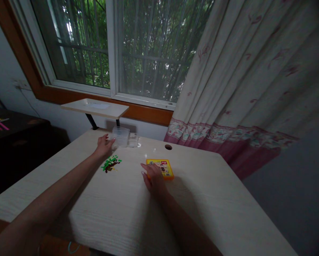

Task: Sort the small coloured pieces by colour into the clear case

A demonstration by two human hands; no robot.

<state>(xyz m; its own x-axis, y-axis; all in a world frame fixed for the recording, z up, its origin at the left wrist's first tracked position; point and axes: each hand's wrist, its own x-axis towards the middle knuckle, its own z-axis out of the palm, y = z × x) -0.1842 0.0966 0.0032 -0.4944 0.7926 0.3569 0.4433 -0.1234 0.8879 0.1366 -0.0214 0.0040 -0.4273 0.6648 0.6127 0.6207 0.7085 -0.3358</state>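
Note:
My left hand (104,145) reaches to the far side of the table, its fingers touching a clear plastic box (120,137). Just in front of it lies a small heap of green, brown and yellow pieces (111,163). My right hand (152,176) rests near the table's middle, fingers curled against the left edge of a small orange box (162,167) with a printed label. Whether it grips the box or only touches it is unclear. A second small clear container (133,140) stands right of the plastic box.
The pale wooden table (202,206) has a cable hole (168,147) near its back edge. A small raised shelf (95,107) stands behind, under a barred window (117,46). A patterned curtain (242,89) hangs at the right. A dark cabinet (15,142) sits to the left.

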